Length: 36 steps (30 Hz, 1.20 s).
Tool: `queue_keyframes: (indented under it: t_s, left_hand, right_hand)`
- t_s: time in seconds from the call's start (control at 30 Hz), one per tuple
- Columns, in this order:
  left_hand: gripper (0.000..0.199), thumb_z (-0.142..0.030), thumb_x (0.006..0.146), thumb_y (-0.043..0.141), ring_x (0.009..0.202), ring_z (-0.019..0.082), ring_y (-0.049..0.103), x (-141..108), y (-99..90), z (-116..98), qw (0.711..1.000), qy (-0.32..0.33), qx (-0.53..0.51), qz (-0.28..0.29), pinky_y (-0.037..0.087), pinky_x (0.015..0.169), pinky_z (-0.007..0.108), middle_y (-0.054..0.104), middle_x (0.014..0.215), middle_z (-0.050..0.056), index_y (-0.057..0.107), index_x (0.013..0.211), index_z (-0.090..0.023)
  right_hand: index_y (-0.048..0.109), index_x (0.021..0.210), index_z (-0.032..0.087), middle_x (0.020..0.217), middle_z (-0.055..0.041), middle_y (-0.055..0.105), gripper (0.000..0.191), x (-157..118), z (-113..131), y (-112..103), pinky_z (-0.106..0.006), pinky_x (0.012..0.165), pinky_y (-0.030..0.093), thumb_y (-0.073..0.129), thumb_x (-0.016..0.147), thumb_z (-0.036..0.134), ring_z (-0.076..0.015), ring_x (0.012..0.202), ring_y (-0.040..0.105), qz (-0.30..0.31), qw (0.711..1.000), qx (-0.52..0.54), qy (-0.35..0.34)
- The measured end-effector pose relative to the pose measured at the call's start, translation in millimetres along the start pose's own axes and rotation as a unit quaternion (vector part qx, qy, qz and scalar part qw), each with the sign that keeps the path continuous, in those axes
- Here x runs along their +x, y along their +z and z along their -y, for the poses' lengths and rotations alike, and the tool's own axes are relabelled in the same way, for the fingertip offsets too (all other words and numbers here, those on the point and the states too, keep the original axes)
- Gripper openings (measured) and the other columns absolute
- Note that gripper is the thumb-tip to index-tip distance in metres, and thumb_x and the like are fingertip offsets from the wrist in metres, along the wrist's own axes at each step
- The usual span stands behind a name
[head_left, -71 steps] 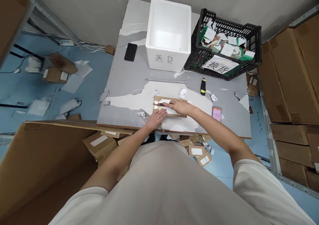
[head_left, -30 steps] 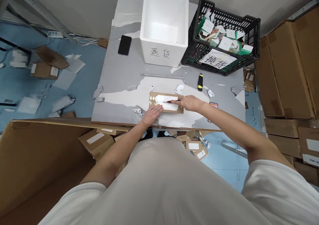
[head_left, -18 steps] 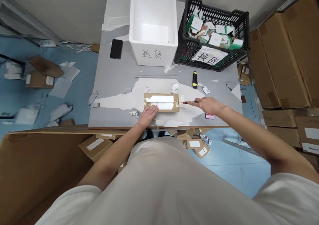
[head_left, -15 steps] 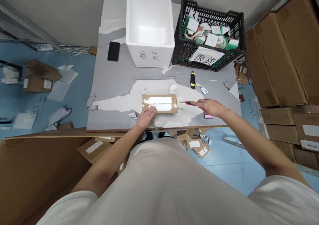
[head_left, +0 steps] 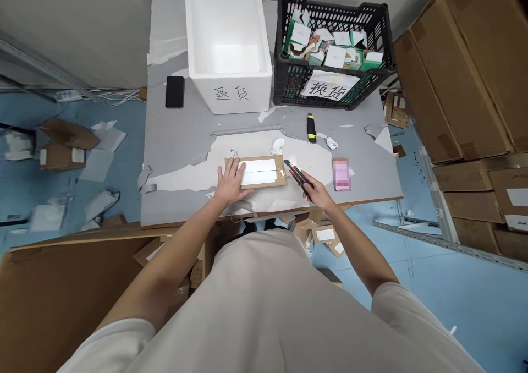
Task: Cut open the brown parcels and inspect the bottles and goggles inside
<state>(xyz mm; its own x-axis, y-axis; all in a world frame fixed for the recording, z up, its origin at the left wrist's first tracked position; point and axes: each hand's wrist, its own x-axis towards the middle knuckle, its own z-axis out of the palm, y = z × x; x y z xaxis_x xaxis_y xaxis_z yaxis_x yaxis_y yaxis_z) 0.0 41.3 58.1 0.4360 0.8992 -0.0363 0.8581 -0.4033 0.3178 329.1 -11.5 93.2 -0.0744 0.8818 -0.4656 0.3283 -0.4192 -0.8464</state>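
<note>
A flat cardboard box (head_left: 282, 173) with white labels lies on the table in front of me. My left hand (head_left: 229, 185) rests on its left end, fingers spread over the top and the thumb along the near edge. My right hand (head_left: 317, 192) is closed around a black-and-red utility knife (head_left: 298, 176). The knife's tip points up and left, close beside the box's right end; whether it touches cannot be made out. Crumpled paper (head_left: 278, 146) sits just behind the box. Right of the knife lies a pink-screened phone (head_left: 341, 175).
A white foam bin (head_left: 231, 95) and a black crate (head_left: 330, 65) of torn small boxes stand at the back. A dark phone (head_left: 175, 92) and a black-and-yellow cutter (head_left: 311, 128) lie on the torn-paper-covered table (head_left: 177, 142). Big cartons (head_left: 449, 87) stack up at right.
My right hand has moved left with the utility knife, now angled up-left, uncovering the pink phone. My left hand has shifted toward the box's left end, its fingers more spread. The view has shifted slightly.
</note>
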Motion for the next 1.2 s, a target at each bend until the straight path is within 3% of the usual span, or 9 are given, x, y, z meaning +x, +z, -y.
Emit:
queue_keyframes:
  t_s: [0.2,0.43,0.63,0.83,0.97,1.2]
  left_hand:
    - [0.1,-0.068,0.073,0.059,0.144,0.044,0.009,-1.2,10.3,6.9,0.997,0.052,-0.038,-0.038,0.02,0.111,0.06,0.019,0.153,0.03,0.029,0.145,-0.005]
    - [0.102,-0.069,0.075,0.056,0.144,0.044,0.002,-1.5,16.4,10.6,0.995,0.064,-0.067,-0.04,0.016,0.113,0.06,0.012,0.155,0.028,0.023,0.148,-0.005]
    - [0.104,-0.068,0.075,0.057,0.145,0.043,0.001,-2.1,16.7,9.7,0.994,0.056,-0.084,-0.04,0.014,0.114,0.059,0.009,0.156,0.027,0.021,0.149,-0.005]
    - [0.104,-0.068,0.075,0.057,0.144,0.044,0.001,-3.0,16.2,9.3,0.994,0.057,-0.087,-0.035,0.015,0.113,0.06,0.009,0.156,0.027,0.02,0.149,-0.006]
    - [0.104,-0.069,0.075,0.056,0.144,0.044,0.001,-2.5,15.8,8.7,0.994,0.052,-0.088,-0.032,0.014,0.113,0.06,0.008,0.157,0.026,0.02,0.149,-0.006]
    - [0.105,-0.07,0.073,0.057,0.145,0.043,0.001,1.8,17.1,12.9,0.993,0.052,-0.1,-0.025,0.014,0.114,0.059,0.01,0.156,0.026,0.022,0.148,-0.005]
  right_hand:
    - [0.036,0.147,0.022,0.076,-0.0001,0.061,0.066,1.6,0.0,-8.3,-0.02,0.043,0.041,0.05,0.087,0.046,-0.007,0.048,0.047,0.036,0.999,0.027,-0.014]
    - [0.042,0.144,0.027,0.083,-0.0005,0.063,0.059,9.1,-12.2,-27.8,-0.019,0.043,0.042,0.052,0.087,0.038,-0.0045,0.045,0.045,0.077,0.996,-0.026,-0.035]
    - [0.044,0.143,0.028,0.084,-0.0008,0.065,0.058,-1.2,-17.6,-28.5,-0.018,0.038,0.039,0.053,0.087,0.039,-0.0049,0.044,0.044,0.107,0.994,-0.021,-0.015]
    - [0.044,0.143,0.027,0.081,-0.0008,0.065,0.06,-19.4,-17.9,-21.7,-0.02,0.039,0.039,0.054,0.086,0.043,-0.0063,0.045,0.045,0.09,0.996,0.013,0.001]
    - [0.041,0.145,0.021,0.066,0.0019,0.059,0.067,-38.6,-34.7,-5.3,-0.021,0.038,0.037,0.055,0.085,0.047,-0.0075,0.042,0.043,0.055,0.997,0.055,0.019]
    - [0.044,0.142,0.022,0.067,0.0009,0.061,0.066,-61.9,-55.5,6.6,-0.022,0.038,0.039,0.057,0.083,0.049,-0.0084,0.042,0.045,0.024,0.996,0.082,0.025]
